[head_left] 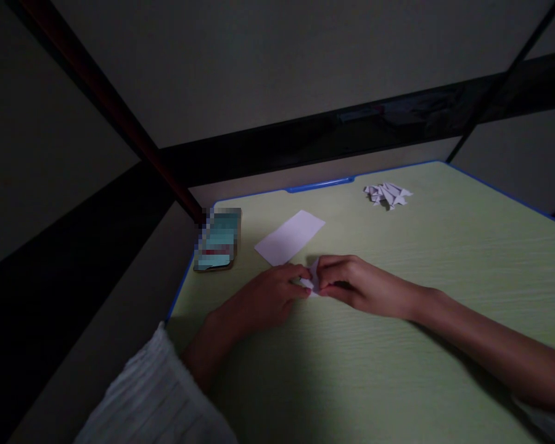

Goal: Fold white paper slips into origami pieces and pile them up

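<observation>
Between my two hands, on the table, lies a small folded piece of white paper (pixel 312 285). My left hand (pixel 277 296) comes in from the left, its fingertips pressing the paper's left side. My right hand (pixel 345 280) is closed, with thumb and fingers pinching the right side of the same paper. Parts of the folded paper are hidden by the fingers. Just beyond my hands a flat rectangular sheet of white paper (pixel 290 237) rests on the tabletop.
A pile of folded white paper pieces (pixel 388 194) sits toward the back right of the pale green table (pixel 444 259). A phone (pixel 219 240), partly pixelated, lies near the left edge. A blue handle (pixel 321 184) is set in the far edge, close to a wall panel.
</observation>
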`<state>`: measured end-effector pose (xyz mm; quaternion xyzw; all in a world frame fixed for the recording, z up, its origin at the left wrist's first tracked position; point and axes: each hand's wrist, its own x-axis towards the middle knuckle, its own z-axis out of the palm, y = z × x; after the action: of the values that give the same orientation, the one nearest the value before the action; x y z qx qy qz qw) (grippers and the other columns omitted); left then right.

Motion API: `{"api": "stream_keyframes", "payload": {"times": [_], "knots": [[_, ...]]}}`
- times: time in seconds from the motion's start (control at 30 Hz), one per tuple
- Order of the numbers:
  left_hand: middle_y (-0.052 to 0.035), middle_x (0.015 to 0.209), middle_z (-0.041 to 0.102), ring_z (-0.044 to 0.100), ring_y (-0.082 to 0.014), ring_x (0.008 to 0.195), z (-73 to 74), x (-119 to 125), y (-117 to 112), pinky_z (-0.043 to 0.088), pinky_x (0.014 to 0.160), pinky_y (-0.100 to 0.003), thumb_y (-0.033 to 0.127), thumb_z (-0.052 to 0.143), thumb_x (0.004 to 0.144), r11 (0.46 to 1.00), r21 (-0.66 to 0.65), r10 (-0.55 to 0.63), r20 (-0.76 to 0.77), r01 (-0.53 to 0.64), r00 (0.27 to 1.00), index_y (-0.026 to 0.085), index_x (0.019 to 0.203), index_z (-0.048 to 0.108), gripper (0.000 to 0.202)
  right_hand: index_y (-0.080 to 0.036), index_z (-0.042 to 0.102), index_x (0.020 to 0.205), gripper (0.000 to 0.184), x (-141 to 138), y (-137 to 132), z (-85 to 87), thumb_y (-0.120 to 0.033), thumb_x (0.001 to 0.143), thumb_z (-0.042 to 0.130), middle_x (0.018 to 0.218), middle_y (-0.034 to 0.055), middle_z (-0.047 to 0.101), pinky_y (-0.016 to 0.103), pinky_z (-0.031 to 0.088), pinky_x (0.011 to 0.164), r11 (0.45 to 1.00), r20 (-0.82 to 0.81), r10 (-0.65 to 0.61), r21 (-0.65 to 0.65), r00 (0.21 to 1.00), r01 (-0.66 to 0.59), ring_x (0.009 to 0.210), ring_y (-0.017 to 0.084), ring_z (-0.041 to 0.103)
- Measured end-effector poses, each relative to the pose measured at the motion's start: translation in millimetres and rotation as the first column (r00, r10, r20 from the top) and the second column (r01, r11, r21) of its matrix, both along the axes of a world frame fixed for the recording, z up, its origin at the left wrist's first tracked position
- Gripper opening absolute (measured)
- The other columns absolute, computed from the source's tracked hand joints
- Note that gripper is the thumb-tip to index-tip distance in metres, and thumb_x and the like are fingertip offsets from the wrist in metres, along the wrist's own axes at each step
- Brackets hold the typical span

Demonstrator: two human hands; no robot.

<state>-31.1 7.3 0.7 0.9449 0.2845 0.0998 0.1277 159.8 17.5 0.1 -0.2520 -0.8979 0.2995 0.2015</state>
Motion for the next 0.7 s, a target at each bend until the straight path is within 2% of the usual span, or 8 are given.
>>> {"api": "stream_keyframes", "payload": {"times": [0.2,0.33,0.47,0.7], "knots": [[-0.007,0.103,0.053,0.049,-0.0154,0.093,3.7,3.0,-4.3,0.041,0.081,-0.03,0.0,0.04,0.071,0.998,0.068,-0.006,-0.072,0.011,0.997,0.015,0.083,0.06,0.027,-0.012,0.056,0.063,0.015,-3.2,-1.6,-0.6,-0.006,0.073,0.047,0.067,0.002,0.052,0.021,0.037,0.056,0.992,-0.021,-0.112,-0.057,0.993,0.111,0.063,0.011,0.049],[-0.0065,0.106,0.052,0.048,-0.0148,0.096,0.9,1.1,-4.0,0.04,0.083,-0.029,0.001,0.04,0.072,1.0,0.026,-0.003,-0.006,0.003,1.0,0.017,0.088,0.061,0.031,-0.012,0.058,0.063,0.015,-2.9,-2.3,-2.1,-0.005,0.071,0.048,0.066,0.002,0.054,0.021,0.036,0.054,0.984,-0.02,-0.153,-0.093,0.988,0.151,0.06,0.01,0.05],[-0.0057,0.104,0.054,0.049,-0.0141,0.094,-0.4,-0.3,-2.2,0.041,0.083,-0.028,0.001,0.039,0.072,1.0,0.015,0.0,0.026,0.0,1.0,0.018,0.092,0.06,0.033,-0.013,0.059,0.065,0.016,-3.5,-3.2,-2.8,-0.004,0.071,0.047,0.068,0.0028,0.056,0.021,0.036,0.056,0.983,-0.012,-0.174,-0.064,0.985,0.173,0.062,0.011,0.051],[-0.008,0.102,0.054,0.049,-0.0172,0.093,4.7,2.9,-4.0,0.04,0.081,-0.032,0.006,0.04,0.075,0.99,0.133,-0.032,-0.137,0.051,0.99,0.015,0.088,0.059,0.024,-0.013,0.058,0.06,0.014,-7.5,-3.8,-5.7,-0.007,0.069,0.049,0.062,0.0008,0.054,0.02,0.032,0.051,0.956,0.015,-0.293,-0.028,0.956,0.293,0.054,0.008,0.047]]}}
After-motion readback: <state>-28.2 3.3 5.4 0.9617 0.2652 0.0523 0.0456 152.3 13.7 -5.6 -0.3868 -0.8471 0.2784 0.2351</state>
